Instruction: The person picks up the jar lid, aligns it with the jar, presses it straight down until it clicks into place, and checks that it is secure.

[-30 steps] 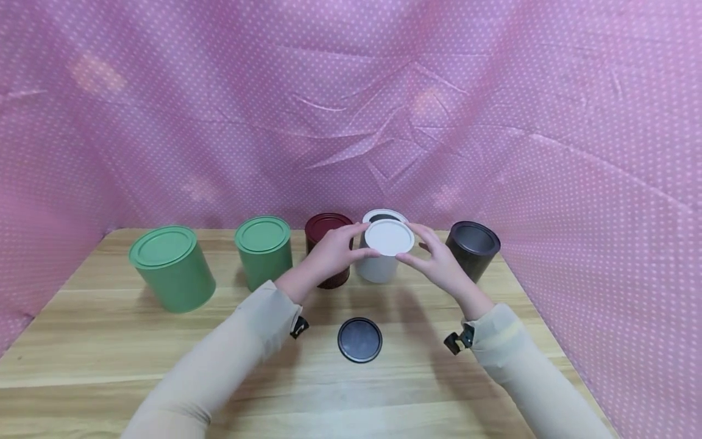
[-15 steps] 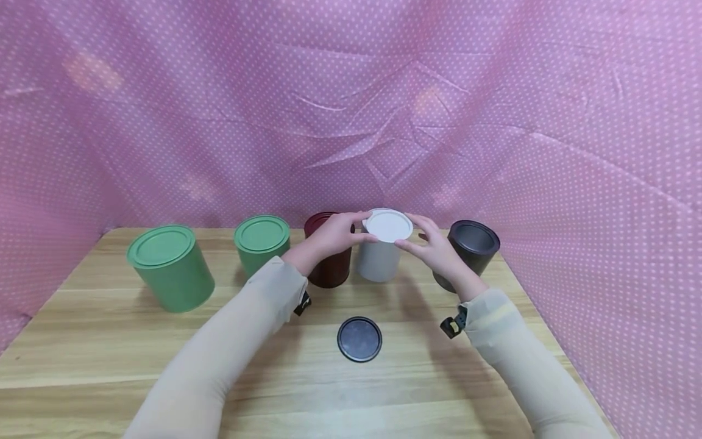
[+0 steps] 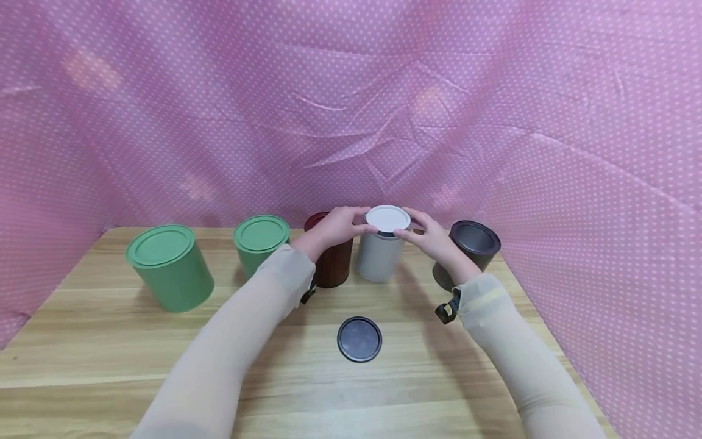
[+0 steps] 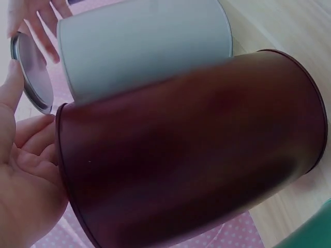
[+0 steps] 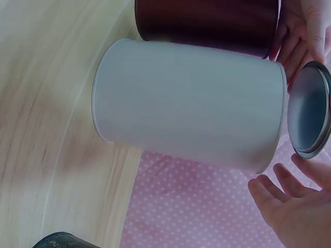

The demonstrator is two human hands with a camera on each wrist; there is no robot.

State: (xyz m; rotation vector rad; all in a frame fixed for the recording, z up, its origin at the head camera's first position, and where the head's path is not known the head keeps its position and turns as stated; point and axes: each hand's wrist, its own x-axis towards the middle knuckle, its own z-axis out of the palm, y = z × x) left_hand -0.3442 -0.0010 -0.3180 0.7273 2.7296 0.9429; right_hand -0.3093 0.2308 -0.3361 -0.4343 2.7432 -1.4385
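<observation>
Both hands hold a white lid (image 3: 387, 218) by its edge over the mouth of a white can (image 3: 378, 259). My left hand (image 3: 336, 230) grips its left side with thumb and fingers, in front of a dark red can (image 3: 333, 268). On the opposite side, the thumb and fingers of my right hand (image 3: 430, 238) grip the edge. From the wrists, the lid (image 5: 305, 111) shows its metallic underside, with a gap between it and the can's rim. The white can (image 4: 145, 46) stands close beside the dark red can (image 4: 191, 150).
A black lid (image 3: 359, 339) lies flat on the wooden table (image 3: 395, 390) in front of the cans. To the right stands a black can (image 3: 474, 241), partly behind the right forearm. Two green lidded cans (image 3: 170, 268) stand at left. Pink dotted cloth (image 3: 351, 122) hangs behind.
Both hands have carried the white lid away from the body, to above the white can's mouth. The cans and the black lid have stayed in place.
</observation>
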